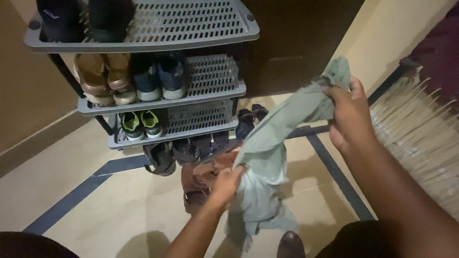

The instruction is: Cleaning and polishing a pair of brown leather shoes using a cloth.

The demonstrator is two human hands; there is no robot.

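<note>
A pale grey-green cloth (275,143) hangs stretched between both my hands above the tiled floor. My right hand (349,117) grips its upper end, raised at the right. My left hand (227,184) pinches the cloth lower down, near the middle of the view, and the rest of the cloth droops below it. Brown sandals (198,184) lie on the floor just left of my left hand.
A grey plastic shoe rack (210,88) with perforated shelves stands ahead against the wall, holding brown shoes (103,79), dark blue sneakers (160,76) and small green-trimmed shoes (141,124). Dark sandals (251,119) lie under and beside it. A broom's pale bristles (420,138) lie at right.
</note>
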